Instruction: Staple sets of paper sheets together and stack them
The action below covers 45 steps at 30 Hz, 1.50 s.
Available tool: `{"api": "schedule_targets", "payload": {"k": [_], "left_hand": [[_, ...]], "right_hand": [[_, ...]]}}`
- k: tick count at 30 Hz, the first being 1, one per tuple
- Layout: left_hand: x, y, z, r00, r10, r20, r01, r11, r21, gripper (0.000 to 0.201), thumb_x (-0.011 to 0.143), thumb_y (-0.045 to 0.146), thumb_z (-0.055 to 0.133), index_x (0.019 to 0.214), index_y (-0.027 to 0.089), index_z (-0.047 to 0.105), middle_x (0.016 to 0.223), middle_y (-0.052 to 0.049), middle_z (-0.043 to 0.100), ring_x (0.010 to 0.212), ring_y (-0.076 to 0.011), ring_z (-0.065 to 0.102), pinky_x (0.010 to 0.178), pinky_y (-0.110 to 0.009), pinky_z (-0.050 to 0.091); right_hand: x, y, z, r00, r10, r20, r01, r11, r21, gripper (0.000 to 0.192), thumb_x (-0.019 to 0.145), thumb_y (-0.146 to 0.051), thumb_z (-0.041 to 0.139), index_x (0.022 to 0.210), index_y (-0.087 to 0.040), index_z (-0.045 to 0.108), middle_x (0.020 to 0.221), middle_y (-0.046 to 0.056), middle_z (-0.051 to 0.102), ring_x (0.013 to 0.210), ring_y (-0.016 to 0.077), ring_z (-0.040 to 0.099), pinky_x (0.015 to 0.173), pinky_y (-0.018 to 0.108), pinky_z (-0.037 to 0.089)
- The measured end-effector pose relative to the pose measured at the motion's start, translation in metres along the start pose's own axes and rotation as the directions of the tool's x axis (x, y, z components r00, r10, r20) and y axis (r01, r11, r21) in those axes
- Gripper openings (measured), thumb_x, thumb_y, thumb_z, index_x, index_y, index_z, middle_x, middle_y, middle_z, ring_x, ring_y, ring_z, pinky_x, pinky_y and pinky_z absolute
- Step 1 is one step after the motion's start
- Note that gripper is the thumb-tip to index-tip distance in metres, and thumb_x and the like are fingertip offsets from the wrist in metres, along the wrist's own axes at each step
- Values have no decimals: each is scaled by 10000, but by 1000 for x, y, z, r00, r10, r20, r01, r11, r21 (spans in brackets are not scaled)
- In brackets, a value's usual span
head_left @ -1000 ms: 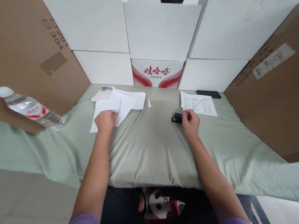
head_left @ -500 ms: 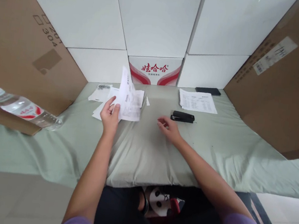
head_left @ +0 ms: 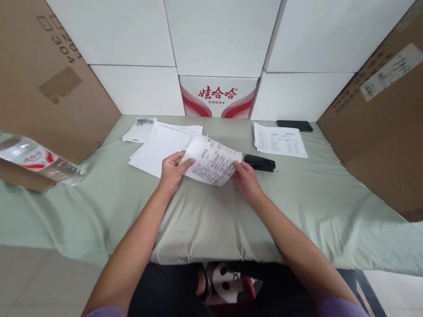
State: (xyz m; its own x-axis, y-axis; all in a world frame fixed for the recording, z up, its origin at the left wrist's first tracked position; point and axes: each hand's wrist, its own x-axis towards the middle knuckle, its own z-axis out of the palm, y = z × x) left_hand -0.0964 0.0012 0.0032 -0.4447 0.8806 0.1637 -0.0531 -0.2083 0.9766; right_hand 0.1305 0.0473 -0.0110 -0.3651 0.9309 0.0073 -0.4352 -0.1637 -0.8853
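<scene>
Now left hand (head_left: 172, 168) and right hand (head_left: 247, 178) pinch opposite edges of curled printed sheet (head_left: 211, 161), fingers closed.

Printed sheet (head_left: 211, 162) between left hand (head_left: 173, 170) and right hand (head_left: 247, 178), stapler (head_left: 260, 163) just beyond.

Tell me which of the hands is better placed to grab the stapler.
Right. The right hand pinches the printed sheet just beside the stapler; the left hand is across the sheet.
</scene>
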Motion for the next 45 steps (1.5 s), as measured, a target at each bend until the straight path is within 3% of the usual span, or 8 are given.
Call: {"api": "schedule_targets", "payload": {"k": [7,13,19,29,33,38,40,45], "left_hand": [[4,-4,-6,996,-51,77,43,994,98,492,765,660,677,767,168,671,732,-22,693,773,-179,661,712,-269,522],[9,-8,-8,994,-77,72,67,988,139,377,766,542,696,902,194,640,632,30,620,619,-139,603,591,-233,463],[7,-7,-6,965,-176,192,169,984,52,662,640,470,830,1187,165,617,814,-41,758,687,-192,699,689,-316,552],[7,-11,-6,963,-174,208,169,985,38,567,661,505,839,1062,133,689,964,-102,781,873,-238,735,810,-346,573],[7,-17,-3,955,-189,230,182,982,51,565,694,522,815,1097,155,665,1001,-97,775,915,-256,736,837,-376,584],[3,-21,5,944,-202,261,192,979,64,642,650,459,863,1175,162,643,1131,-114,757,1023,-288,720,895,-422,587],[2,-20,7,939,-186,291,177,983,56,643,652,451,863,1183,161,646,1168,-119,750,1061,-294,711,908,-426,585],[1,-22,8,939,-128,320,123,992,37,629,694,495,830,1191,153,655,1162,-125,752,1060,-294,713,908,-421,579]], "right_hand": [[4,5,-8,1000,11,-26,-13,996,-90,431,712,-607,778,898,-222,724,906,68,760,899,250,711,731,370,567],[9,-4,-17,993,5,-120,-26,984,-174,424,698,-615,767,811,-211,707,781,68,737,787,257,706,618,356,540],[11,-11,-21,985,49,-164,-76,984,-164,386,635,-554,796,751,-207,673,739,60,728,663,223,671,543,323,508],[13,-24,-33,945,-24,-326,-92,938,-336,207,760,-400,637,758,-193,641,644,35,669,543,176,599,445,267,425],[7,-19,-23,976,34,-216,-146,837,-527,264,836,-420,575,724,-184,610,587,22,636,491,162,577,438,261,424],[-4,-20,-11,998,-44,-41,-11,548,-837,405,943,-407,464,617,-189,564,507,8,592,446,141,561,530,271,426],[-6,-22,-9,998,-52,-31,0,509,-861,397,947,-414,471,635,-190,574,517,4,591,449,141,562,537,276,416],[-1,-18,-11,998,37,-45,-57,769,-637,268,878,-441,586,806,-189,643,570,-3,592,451,127,515,457,259,349]]}}
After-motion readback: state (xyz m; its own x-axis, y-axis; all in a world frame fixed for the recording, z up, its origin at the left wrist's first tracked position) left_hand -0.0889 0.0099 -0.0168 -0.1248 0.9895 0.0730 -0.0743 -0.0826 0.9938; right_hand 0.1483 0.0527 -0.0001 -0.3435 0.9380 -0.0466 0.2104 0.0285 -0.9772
